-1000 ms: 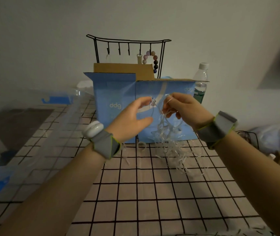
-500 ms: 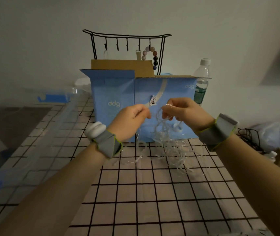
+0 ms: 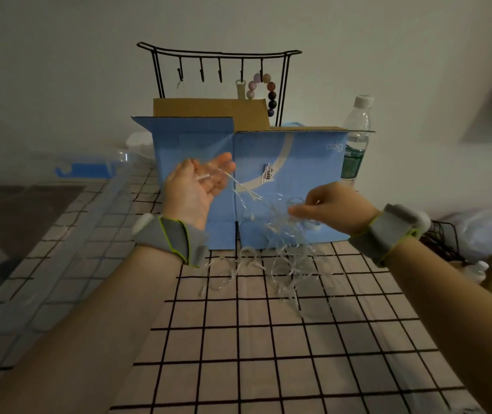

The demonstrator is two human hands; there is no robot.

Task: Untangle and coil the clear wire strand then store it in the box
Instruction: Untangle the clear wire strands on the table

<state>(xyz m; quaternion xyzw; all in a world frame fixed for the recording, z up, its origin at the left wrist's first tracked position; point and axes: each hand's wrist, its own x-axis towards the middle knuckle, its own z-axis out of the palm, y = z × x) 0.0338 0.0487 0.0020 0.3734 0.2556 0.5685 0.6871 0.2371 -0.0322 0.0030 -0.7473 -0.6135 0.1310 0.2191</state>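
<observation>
At frame centre, the clear wire strand [image 3: 280,234] remains tangled: left hand [image 3: 197,189] grip open beneath it, right hand [image 3: 328,210] grip pinching it. Coiling and boxing [image 3: 250,180] remain.

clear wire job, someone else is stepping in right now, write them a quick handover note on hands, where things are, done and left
Left hand: open, palm up, raised in front of the blue box, with the end of the clear wire lying across its fingers.
Right hand: pinches the wire a little lower, to the right.
Wire: runs from the left hand down to the right hand, then hangs in a loose tangle whose lower loops lie on the checked tablecloth.
Box: stands behind the hands, top flaps open.
Done: one end drawn out of the tangle.
Left: finish untangling, coil it, put it in the box.
</observation>
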